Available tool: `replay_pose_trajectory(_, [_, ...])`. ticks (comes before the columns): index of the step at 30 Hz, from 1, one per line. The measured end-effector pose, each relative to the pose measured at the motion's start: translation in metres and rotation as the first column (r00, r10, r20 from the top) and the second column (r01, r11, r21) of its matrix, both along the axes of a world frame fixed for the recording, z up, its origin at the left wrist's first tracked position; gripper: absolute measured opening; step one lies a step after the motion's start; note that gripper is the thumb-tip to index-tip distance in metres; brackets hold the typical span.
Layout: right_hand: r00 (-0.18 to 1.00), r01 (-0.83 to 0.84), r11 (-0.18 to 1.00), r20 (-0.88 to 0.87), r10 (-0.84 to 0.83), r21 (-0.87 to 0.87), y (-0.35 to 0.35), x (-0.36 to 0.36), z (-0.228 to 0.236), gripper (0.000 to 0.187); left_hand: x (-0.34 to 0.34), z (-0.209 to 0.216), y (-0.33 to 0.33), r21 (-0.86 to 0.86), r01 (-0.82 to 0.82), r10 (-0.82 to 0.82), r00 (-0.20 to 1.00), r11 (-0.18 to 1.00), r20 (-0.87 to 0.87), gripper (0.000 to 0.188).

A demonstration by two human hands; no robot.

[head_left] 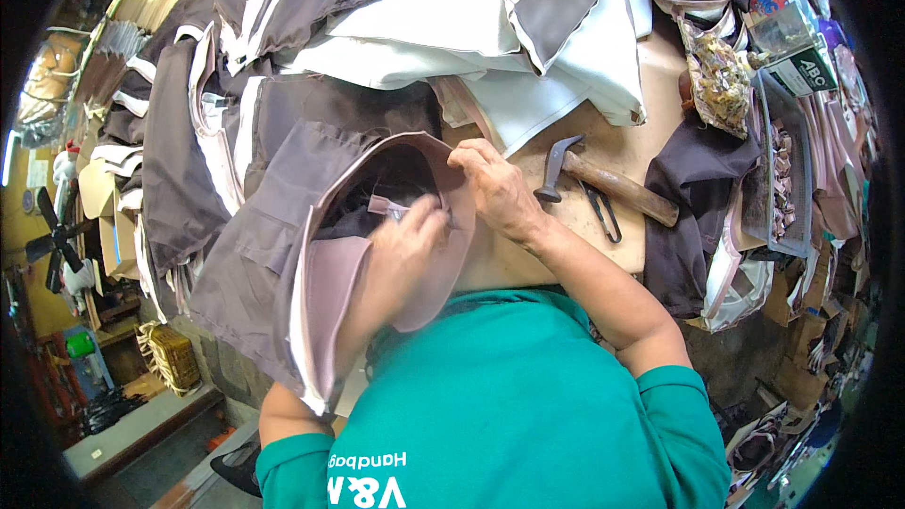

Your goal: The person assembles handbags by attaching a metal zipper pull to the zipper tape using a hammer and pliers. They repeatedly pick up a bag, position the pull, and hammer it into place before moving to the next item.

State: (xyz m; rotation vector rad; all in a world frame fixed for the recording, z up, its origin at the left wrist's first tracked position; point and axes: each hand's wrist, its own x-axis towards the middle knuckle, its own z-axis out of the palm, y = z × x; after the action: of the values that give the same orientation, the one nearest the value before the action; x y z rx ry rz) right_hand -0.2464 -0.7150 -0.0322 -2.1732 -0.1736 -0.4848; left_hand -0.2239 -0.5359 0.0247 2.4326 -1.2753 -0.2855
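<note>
A partly made bag point(273, 207), of dark brown lining cloth with a pinkish-mauve edge and white trim, stands with its mouth toward me. My left hand point(407, 240) is inside the mouth, blurred, its fingers curled in. Right beside those fingers is a small pinkish tab point(382, 206) with a pale end; whether they hold it is unclear. Pinched on the upper right rim of the bag is my right hand point(490, 184). To the right of that hand a hammer point(617, 186) with a wooden handle lies on the tan board point(509, 259), a dark thin metal tool point(600, 212) partly under it.
White sheet material point(424, 14) is spread across the back, a grey-faced panel point(570, 5) on top. Dark cloth pieces point(184, 170) hang at the left. On the right are more dark cloth point(698, 188), a grey basket point(787, 170) of small parts and a clear bag point(721, 80) of bits.
</note>
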Motion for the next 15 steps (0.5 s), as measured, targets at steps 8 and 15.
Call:
replay_pose_trajectory(8, [0.857,-0.106,0.932,-0.507,-0.090,-0.345,-0.001,-0.063,0.042,0.050,0.026,-0.018,-0.008,0.003,0.223,-0.221,0.964,0.975,0.150,0.036])
replay_pose_trajectory(15, [0.887,0.156,0.581,-0.146,-0.438,-0.799,-0.087,-0.076,0.046,0.025,0.022,-0.019,-0.021,0.029,0.157,-0.158,0.987,0.987,0.041,0.057])
